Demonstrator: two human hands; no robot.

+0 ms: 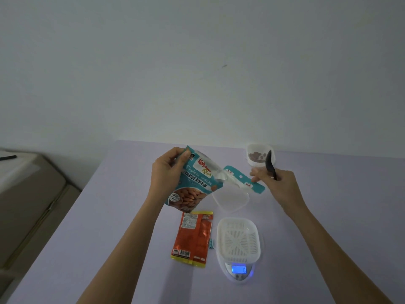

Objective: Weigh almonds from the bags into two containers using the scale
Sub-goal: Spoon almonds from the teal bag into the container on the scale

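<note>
Nearby, on the lavender table, an orange bag lay flat with its label side up, just left of the scale, and a small teal scrap sat between them. A white slotted container rested on the scale, whose blue display was lit but too blurred to read. Beyond it lay a clear lid, partly hidden behind the teal almond bag, and at the table's far edge stood a second container with a few almonds in it. A beige cabinet stood off to the left. Both arms reached forward over the table. The left hand held the teal almond bag in the air, tilted, fingers and thumb pinching its upper left corner. The right hand, raised in front of the far container, gripped a black spoon with the bowl pointing up, while its blurred fingertips seemed to pinch the top strip, which stretched away from the bag on ragged white film.
</note>
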